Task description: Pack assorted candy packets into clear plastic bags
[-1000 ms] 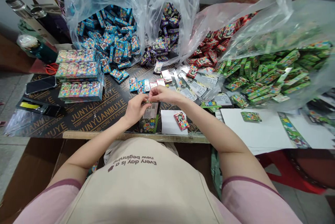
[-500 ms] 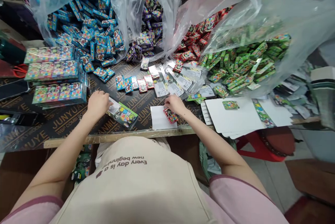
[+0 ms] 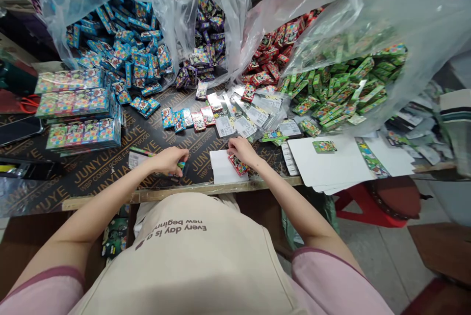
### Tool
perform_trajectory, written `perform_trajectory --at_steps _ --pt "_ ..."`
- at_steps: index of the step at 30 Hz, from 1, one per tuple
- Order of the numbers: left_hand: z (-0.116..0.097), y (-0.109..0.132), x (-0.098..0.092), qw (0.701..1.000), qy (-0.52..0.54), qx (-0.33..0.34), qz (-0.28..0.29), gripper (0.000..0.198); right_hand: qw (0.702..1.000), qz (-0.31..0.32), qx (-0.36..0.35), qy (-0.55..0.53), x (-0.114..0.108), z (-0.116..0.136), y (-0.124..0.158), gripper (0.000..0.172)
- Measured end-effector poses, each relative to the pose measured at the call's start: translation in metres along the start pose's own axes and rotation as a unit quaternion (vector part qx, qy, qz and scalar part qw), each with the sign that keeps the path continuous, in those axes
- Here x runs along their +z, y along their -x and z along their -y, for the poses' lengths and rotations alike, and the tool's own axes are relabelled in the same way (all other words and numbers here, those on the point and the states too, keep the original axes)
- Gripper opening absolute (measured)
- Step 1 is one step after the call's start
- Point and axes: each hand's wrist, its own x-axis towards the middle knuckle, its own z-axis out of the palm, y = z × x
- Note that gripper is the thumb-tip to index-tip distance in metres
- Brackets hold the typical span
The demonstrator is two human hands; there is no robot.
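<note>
My left hand (image 3: 170, 161) is closed on the right end of a printed plastic packet (image 3: 137, 158), which lies on the dark tabletop and is mostly covered by the hand and wrist. Under my right hand (image 3: 241, 150) is a small red box (image 3: 238, 165), held between the fingers over a white card (image 3: 222, 168) near the table's front edge. Beyond the hands sit a few loose boxes, among them a blue box (image 3: 179, 121) and a red-and-white box (image 3: 198, 121). A fan of printed packets (image 3: 257, 114) lies just past my right hand.
Open plastic bags spill blue boxes (image 3: 140, 60), purple boxes (image 3: 209, 35), red boxes (image 3: 270, 55) and green boxes (image 3: 338, 89) along the back. Stacked filled packets (image 3: 83, 131) stand at left. Large white sheets (image 3: 312, 163) lie at right, with a red stool (image 3: 353, 207) below.
My left hand has moved right across the packet to its other end, and the packet now lies turned and further left. My right hand stays on the red box, almost unmoved.
</note>
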Motion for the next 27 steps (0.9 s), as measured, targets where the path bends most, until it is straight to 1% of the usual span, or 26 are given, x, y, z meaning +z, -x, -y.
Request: perform_trajectory --at_steps 1,3,5,6,8,10,11,14,18,20,23,25,27 --pt "-0.001 0.003 -0.008 0.999 0.023 0.003 -0.031 0.039 1.000 0.001 -0.002 -0.010 0.000 -0.001 0.000 0.002" --pt "-0.004 0.008 -0.023 0.989 0.067 0.025 -0.129 0.042 1.000 0.002 0.008 -0.026 -0.002 -0.003 0.000 0.007" --pt "-0.007 0.013 -0.034 0.968 0.116 0.052 -0.219 0.043 0.999 0.010 0.027 -0.026 -0.003 -0.003 0.000 0.011" --pt "-0.007 0.014 -0.037 0.956 0.142 0.061 -0.251 0.040 0.999 0.018 0.037 -0.021 -0.004 -0.001 -0.001 0.012" --pt "-0.006 0.015 -0.038 0.933 0.192 0.061 -0.297 0.032 0.998 0.033 0.052 -0.009 -0.006 0.002 -0.001 0.009" --pt "-0.005 0.014 -0.033 0.913 0.237 0.046 -0.329 0.027 0.997 0.042 0.058 0.001 -0.008 0.005 -0.002 0.003" --pt "-0.004 0.012 -0.030 0.904 0.256 0.038 -0.341 0.026 0.997 0.043 0.059 0.005 -0.008 0.006 -0.001 0.003" --pt "-0.001 0.010 -0.023 0.885 0.297 0.023 -0.359 0.023 0.997 0.043 0.056 0.005 -0.007 0.006 0.000 0.006" --pt "-0.001 0.013 -0.023 0.872 0.327 0.016 -0.364 0.018 0.997 0.044 0.060 -0.012 -0.001 0.001 0.002 0.003" --pt "-0.003 0.018 -0.026 0.873 0.325 0.000 -0.364 0.018 0.996 0.043 0.068 -0.026 0.001 0.000 0.002 0.004" --pt "-0.004 0.026 -0.033 0.878 0.315 -0.045 -0.357 0.020 0.995 0.052 0.077 -0.022 0.002 0.002 0.001 0.003" --pt "-0.003 0.031 -0.040 0.876 0.333 -0.070 -0.341 0.021 0.995 0.062 0.080 -0.011 0.000 0.004 0.001 0.004" --pt "0.000 0.033 -0.046 0.871 0.371 -0.081 -0.312 0.023 0.994 0.071 0.078 -0.007 -0.001 0.006 0.001 0.006"
